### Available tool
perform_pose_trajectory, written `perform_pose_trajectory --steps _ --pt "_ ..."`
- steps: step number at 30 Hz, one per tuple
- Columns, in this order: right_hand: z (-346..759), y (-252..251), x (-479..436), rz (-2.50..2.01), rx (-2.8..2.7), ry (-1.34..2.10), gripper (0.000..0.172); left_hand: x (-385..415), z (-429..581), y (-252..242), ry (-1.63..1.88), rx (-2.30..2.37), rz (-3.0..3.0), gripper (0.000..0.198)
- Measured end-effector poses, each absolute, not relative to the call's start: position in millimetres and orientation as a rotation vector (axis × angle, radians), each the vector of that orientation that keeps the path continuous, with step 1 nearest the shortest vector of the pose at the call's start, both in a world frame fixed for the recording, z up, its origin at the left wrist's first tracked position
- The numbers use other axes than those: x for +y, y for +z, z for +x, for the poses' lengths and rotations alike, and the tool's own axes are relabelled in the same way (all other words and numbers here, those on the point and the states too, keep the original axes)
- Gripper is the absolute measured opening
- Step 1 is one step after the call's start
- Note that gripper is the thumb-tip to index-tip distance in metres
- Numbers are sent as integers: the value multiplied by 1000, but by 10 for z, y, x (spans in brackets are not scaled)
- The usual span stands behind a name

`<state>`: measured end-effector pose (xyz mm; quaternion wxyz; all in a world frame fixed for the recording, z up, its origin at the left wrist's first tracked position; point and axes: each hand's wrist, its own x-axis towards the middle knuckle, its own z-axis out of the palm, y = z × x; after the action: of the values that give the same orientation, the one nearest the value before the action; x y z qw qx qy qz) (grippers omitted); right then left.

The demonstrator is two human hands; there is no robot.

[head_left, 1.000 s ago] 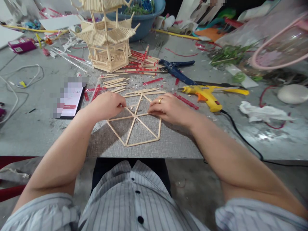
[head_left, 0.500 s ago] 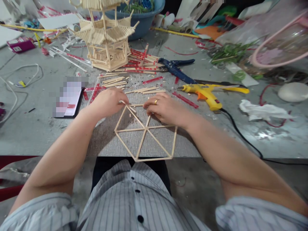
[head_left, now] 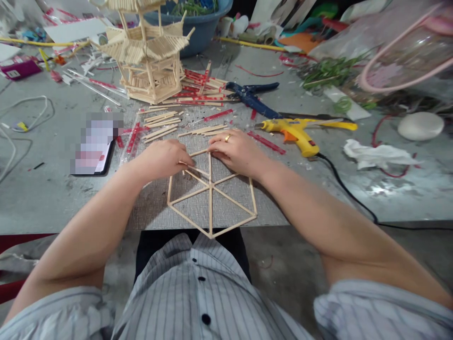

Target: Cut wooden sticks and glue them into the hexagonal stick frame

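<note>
- Frame [head_left: 211, 187], six-sided, thin sticks with spokes meeting at a hub: lower middle of picture, its bottom corner reaching past the near edge of the table [head_left: 148, 208].
- Right hand [head_left: 233, 148]: fingertips pinched on the frame's top corner.
- Left hand [head_left: 165, 158]: fingers bent together, apparently gripping a short stick [head_left: 201, 172] that points toward the hub inside the upper-left wedge. Whether it touches a spoke, cannot tell.

Risks, as judged:
- Joints look small, end to end. A hard squeeze or twist at the top corner could crack one or skew the outline.
- Overhanging corner sits close to the shirt [head_left: 198, 288]; leaning in might knock or tilt the frame.
- Stick pinched near its end: could swivel or slip, landing off line against the hub.
- Glue gun [head_left: 300, 137], right of centre, nozzle toward the right hand. If hot (not visible), a sideways sweep risks a burn.
- Loose sticks [head_left: 203, 131] lie just above the right hand; a knuckle could scatter them. Pliers [head_left: 255, 100] farther up, out of the way. Pagoda model [head_left: 154, 52], upper left, well apart from both hands; little danger there.
</note>
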<state>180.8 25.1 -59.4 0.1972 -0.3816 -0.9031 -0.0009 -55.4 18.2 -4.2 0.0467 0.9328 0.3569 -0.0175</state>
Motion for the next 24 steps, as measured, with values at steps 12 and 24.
perform_pose_trajectory --steps 12,24 --pt "1844 -594 271 -1028 -2531 67 29 199 -557 -73 -21 1048 2794 22" --pt "1928 -518 293 -1026 -2687 4 18 219 -584 -20 182 1373 2745 31"
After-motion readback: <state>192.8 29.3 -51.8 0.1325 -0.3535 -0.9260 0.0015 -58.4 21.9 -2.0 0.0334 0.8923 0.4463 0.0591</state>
